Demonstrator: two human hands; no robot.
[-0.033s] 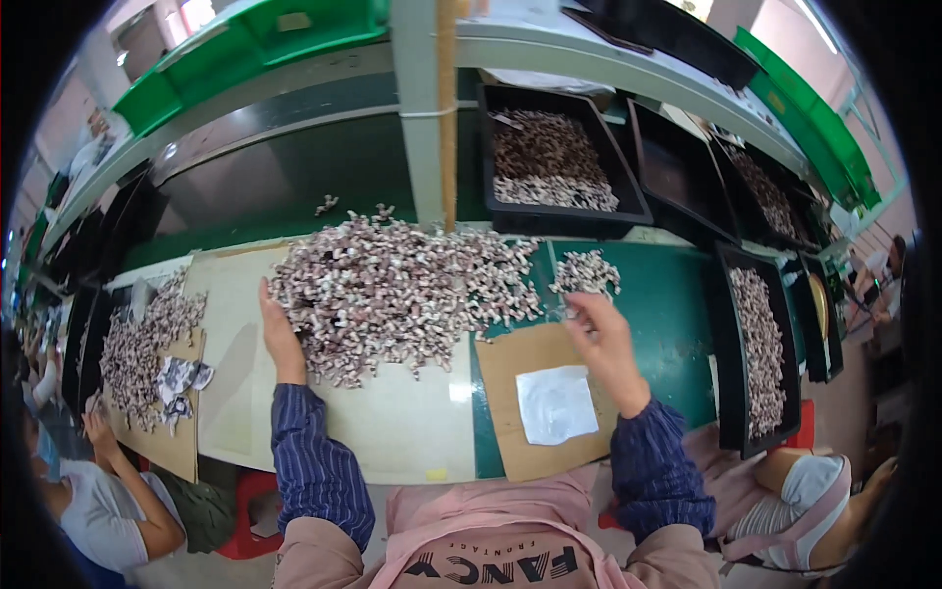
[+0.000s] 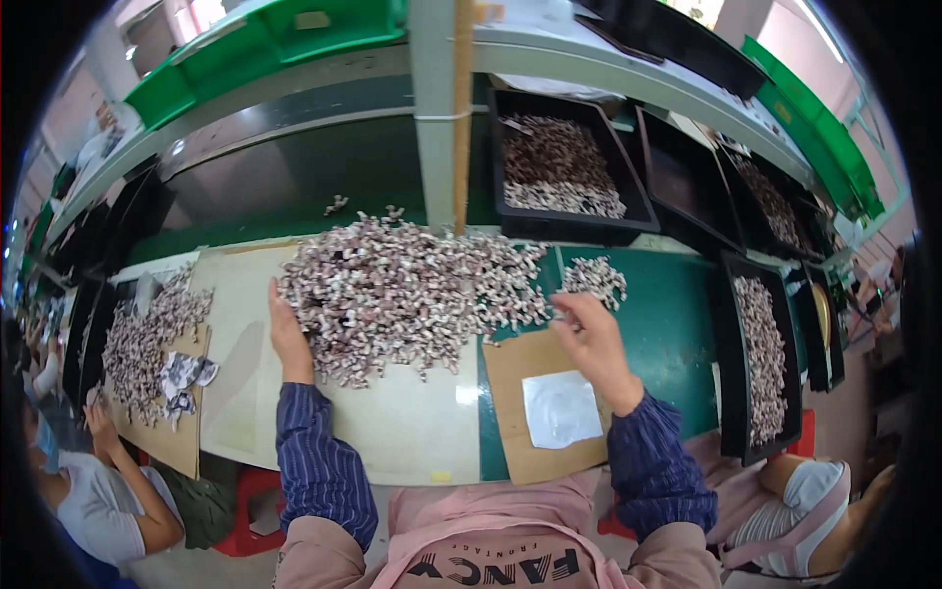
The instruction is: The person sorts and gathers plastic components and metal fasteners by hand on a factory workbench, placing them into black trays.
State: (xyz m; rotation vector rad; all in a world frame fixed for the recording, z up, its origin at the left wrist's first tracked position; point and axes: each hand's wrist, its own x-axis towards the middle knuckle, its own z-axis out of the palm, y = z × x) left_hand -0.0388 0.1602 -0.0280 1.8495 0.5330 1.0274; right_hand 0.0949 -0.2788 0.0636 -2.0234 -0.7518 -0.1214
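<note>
A: Item one, fingers. The right hand [image 2: 592, 339] has its fingertips drawn together at the right-hand edge of the large heap of small pale and brown-mottled pieces [image 2: 407, 294]; whether they actually pinch a piece I cannot tell, they are too small here. The left hand [image 2: 287, 339] lies edge-on against the heap's left flank, fingers together and straight, touching the pieces and gripping nothing.

B: Risks?

A: As a judgement only: the heap is loose and shallow, so a sweep by either hand could scatter pieces. A few strays [image 2: 337, 204] already lie behind the heap on the dark green belt-like strip [image 2: 294, 196]. To the heap's right sits a small separate cluster of the same pieces [image 2: 596, 278], close enough that a careless push could merge the two.

B: Surface?

A: The heap rests partly on a pale cream sheet [image 2: 392, 432] and partly on the green tabletop [image 2: 667, 334]. Just in front of the heap, to the right, a brown cardboard square [image 2: 510, 383] carries a clear plastic bag [image 2: 559, 409].

B: Room?

A: Behind the heap to the right, a black plastic tray of similar pieces [image 2: 561, 167]; further right, a narrow black tray, also filled [image 2: 760, 358]. Green bins [image 2: 265, 44] on a shelf above. Left of the heap, a second scatter of pieces [image 2: 147, 334] and another person's hand [image 2: 98, 417].
</note>
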